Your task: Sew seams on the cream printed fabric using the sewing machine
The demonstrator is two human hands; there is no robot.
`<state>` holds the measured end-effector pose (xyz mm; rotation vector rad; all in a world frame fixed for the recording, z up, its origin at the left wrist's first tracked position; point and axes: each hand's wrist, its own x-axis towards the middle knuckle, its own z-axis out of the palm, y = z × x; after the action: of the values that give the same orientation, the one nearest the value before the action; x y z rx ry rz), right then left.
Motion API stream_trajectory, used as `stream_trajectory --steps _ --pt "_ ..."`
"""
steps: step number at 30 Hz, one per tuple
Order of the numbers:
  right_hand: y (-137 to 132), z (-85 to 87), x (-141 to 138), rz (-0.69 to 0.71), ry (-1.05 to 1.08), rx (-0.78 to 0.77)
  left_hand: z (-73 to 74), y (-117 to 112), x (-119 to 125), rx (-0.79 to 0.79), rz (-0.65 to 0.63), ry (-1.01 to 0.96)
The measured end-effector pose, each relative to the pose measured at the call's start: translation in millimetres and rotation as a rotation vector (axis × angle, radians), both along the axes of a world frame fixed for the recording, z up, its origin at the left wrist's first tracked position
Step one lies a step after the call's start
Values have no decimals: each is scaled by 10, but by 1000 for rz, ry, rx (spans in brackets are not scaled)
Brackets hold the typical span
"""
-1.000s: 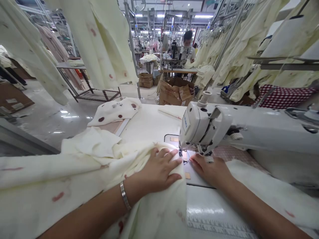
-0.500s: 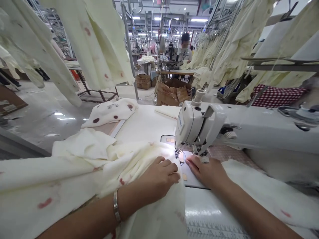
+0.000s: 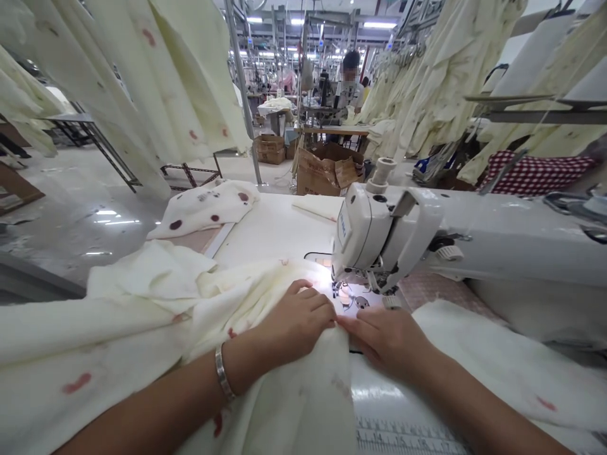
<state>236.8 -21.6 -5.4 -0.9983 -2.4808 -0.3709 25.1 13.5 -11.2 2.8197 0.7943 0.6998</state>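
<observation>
Cream fabric (image 3: 265,297) with reddish printed marks is bunched over the table left of the sewing machine (image 3: 365,221). My left hand (image 3: 303,316) lies on it with fingers bent and closed at its right edge, just in front of the lit needle area. My right hand (image 3: 384,332) meets that same edge, thumb and forefinger together beside my left fingertips. What its fingers pinch is mostly hidden, but they touch the fabric edge. The presser foot (image 3: 336,289) stands just beyond both hands, by the fabric's edge.
A folded spotted cloth (image 3: 203,208) lies at the table's far left. White cloth (image 3: 502,354) rests right of my forearm. A printed ruler (image 3: 403,436) runs along the front edge. Cream garments (image 3: 184,76) hang on both sides. Beyond stand a cardboard box (image 3: 317,174) and a co-worker (image 3: 348,95).
My right hand has moved left and nearer to me, from beside the needle plate to the fabric edge at my left fingers. My left hand stays on the fabric. The view has shifted slightly.
</observation>
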Motion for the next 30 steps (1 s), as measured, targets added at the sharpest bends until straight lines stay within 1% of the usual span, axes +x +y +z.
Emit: stream_trajectory --steps 3,7,10,13,17,21,24,27,30 --pt "9 -20 -35 2 19 -22 48 -9 -10 -61 30 -17" --pt "11 -17 -29 2 18 -93 27 -7 -22 24 -47 -8" --pt "-12 12 -31 -26 -3 -150 -5 23 -33 60 -62 9" --pt "-22 18 -30 -55 -6 -145 18 108 -47 45 -64 21" --pt "-8 -35 5 -95 4 -98 70 303 -46 -32 -68 16" --pt "6 -80 39 -152 9 -60 38 481 -18 -12 -29 -31" --pt "5 -65 39 -186 15 -57 44 530 9 -5 -6 -11" --pt "-30 -14 4 -204 31 -92 145 478 29 -25 44 79" --pt "-102 42 -78 -190 31 -170 266 333 23 -95 162 176"
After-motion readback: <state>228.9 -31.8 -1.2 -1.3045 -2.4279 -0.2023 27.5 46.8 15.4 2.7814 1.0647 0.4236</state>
